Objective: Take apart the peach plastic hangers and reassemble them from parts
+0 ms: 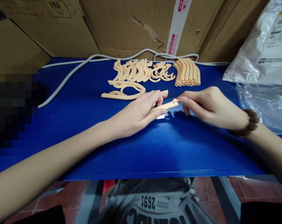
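Note:
My left hand (145, 107) is closed around a beige plastic hanger arm (167, 106), which points to the right above the blue table. Another beige tip (164, 92) shows beyond its fingers; most of that piece is hidden. At the right end of the hanger arm, my right hand (201, 104) pinches a small beige part (175, 100), largely covered by the fingertips. A folded beige hanger (122, 95) lies just past my left hand. Behind it are a row of wavy beige arms (133, 70), a heap of beige hooks (160, 72) and stacked curved arms (187, 72).
A white cable (68, 77) runs along the back of the blue table (141, 155). Cardboard boxes (131, 31) stand behind it. At the right are a clear plastic bag (259, 59) with a label and more plastic film (269, 105).

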Tool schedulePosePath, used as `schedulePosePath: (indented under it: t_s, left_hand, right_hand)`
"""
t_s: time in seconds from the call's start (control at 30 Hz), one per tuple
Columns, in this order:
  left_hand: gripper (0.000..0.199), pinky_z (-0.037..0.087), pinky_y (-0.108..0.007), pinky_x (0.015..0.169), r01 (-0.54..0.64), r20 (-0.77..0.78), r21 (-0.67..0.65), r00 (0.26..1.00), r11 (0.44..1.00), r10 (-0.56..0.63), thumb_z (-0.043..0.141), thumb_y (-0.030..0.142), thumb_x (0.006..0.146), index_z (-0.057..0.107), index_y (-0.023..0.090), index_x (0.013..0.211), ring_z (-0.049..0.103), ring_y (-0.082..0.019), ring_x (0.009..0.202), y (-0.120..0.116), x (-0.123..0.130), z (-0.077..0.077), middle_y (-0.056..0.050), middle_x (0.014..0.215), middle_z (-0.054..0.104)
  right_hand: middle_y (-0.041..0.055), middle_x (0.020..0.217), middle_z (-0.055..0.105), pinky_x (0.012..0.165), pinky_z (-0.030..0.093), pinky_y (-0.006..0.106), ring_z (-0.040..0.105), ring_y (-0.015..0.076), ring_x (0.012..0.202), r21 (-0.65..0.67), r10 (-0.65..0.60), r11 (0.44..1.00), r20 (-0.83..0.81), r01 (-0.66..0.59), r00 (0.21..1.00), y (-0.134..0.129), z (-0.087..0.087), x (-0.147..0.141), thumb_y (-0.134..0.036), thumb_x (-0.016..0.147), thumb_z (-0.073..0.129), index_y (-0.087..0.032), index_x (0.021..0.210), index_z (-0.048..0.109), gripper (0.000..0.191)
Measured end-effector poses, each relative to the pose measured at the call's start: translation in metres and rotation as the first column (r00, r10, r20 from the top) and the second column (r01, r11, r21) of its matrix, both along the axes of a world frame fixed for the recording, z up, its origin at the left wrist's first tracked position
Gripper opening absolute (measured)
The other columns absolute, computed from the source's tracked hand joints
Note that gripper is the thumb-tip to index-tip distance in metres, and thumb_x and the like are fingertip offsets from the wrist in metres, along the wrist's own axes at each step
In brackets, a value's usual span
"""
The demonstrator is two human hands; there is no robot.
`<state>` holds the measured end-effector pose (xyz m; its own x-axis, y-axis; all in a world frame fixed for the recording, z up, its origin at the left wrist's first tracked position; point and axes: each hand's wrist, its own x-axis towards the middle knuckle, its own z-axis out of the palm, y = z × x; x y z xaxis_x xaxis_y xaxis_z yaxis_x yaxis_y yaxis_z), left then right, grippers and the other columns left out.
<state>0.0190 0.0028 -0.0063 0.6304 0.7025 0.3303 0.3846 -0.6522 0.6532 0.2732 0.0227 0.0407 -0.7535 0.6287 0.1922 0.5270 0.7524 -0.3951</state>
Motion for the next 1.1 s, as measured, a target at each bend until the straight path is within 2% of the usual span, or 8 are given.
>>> schedulePosePath:
  t_s: [0.23,0.33,0.47,0.7,0.83,0.97,1.1]
  left_hand:
    - [0.015,0.043,-0.047,0.117,0.011,-0.006,-0.012,1.0,1.0,-0.011,0.046,0.034,0.11,0.046,0.022,0.101,0.048,-0.027,0.15,-0.001,0.001,0.0,-0.016,0.143,0.063]
    - [0.016,0.045,-0.048,0.116,-0.004,0.002,-0.022,1.0,1.0,0.004,0.046,0.036,0.11,0.046,0.022,0.101,0.048,-0.029,0.15,-0.002,0.0,0.0,-0.017,0.145,0.062]
    - [0.017,0.046,-0.049,0.116,-0.001,0.025,-0.025,1.0,1.0,0.001,0.046,0.036,0.11,0.045,0.022,0.1,0.048,-0.029,0.151,-0.002,0.001,0.001,-0.016,0.143,0.064]
    - [0.016,0.045,-0.046,0.116,0.013,0.035,-0.023,0.999,1.0,-0.013,0.047,0.034,0.11,0.044,0.022,0.1,0.047,-0.026,0.152,-0.002,0.001,0.0,-0.018,0.148,0.061]
    - [0.015,0.046,-0.043,0.116,0.02,0.046,-0.017,0.999,1.0,-0.019,0.046,0.034,0.111,0.047,0.021,0.105,0.048,-0.024,0.152,-0.003,0.0,0.0,-0.017,0.15,0.06]
    - [0.019,0.041,-0.044,0.122,0.038,-0.019,0.049,0.999,0.998,-0.037,0.044,0.031,0.112,0.057,0.019,0.116,0.048,-0.023,0.15,-0.001,0.0,-0.001,-0.015,0.15,0.06]
    - [0.028,0.037,-0.043,0.126,0.059,-0.066,0.111,0.996,0.992,-0.051,0.042,0.029,0.112,0.063,0.016,0.124,0.048,-0.022,0.149,0.0,-0.001,-0.001,-0.014,0.153,0.058]
  right_hand:
    - [-0.0007,0.063,0.062,0.057,0.036,0.03,0.05,0.0128,0.052,-0.057,-0.01,0.998,0.02,0.011,1.0,0.001,0.0,0.001,-0.046,0.107,0.046,-0.019,0.087,0.067,0.039]
    - [-0.0009,0.066,0.064,0.056,0.036,0.029,0.051,0.0121,0.053,-0.075,-0.008,0.997,0.015,0.009,1.0,0.003,-0.002,0.002,-0.053,0.106,0.049,-0.018,0.092,0.07,0.043]
    - [-0.0018,0.065,0.064,0.055,0.036,0.029,0.053,0.0121,0.053,-0.101,-0.003,0.995,0.009,0.004,1.0,0.004,-0.003,0.003,-0.054,0.106,0.05,-0.018,0.103,0.071,0.041]
    - [-0.0018,0.063,0.062,0.056,0.036,0.029,0.052,0.0116,0.052,-0.11,0.026,0.994,-0.007,-0.027,1.0,0.003,-0.003,0.002,-0.053,0.108,0.048,-0.019,0.093,0.067,0.043]
    - [-0.0007,0.066,0.065,0.058,0.038,0.029,0.054,0.0128,0.054,-0.073,0.038,0.997,-0.027,-0.04,0.999,0.003,-0.004,0.001,-0.054,0.107,0.048,-0.018,0.099,0.073,0.044]
    - [0.004,0.088,0.077,0.068,0.046,0.03,0.067,0.0176,0.069,-0.024,0.047,0.999,-0.029,-0.047,0.998,0.002,-0.007,0.001,-0.05,0.108,0.048,-0.022,0.111,0.077,0.041]
    - [0.0086,0.103,0.08,0.075,0.05,0.032,0.074,0.022,0.084,0.159,0.056,0.986,0.018,-0.058,0.998,0.0,-0.011,0.004,-0.044,0.11,0.045,-0.019,0.12,0.076,0.041]
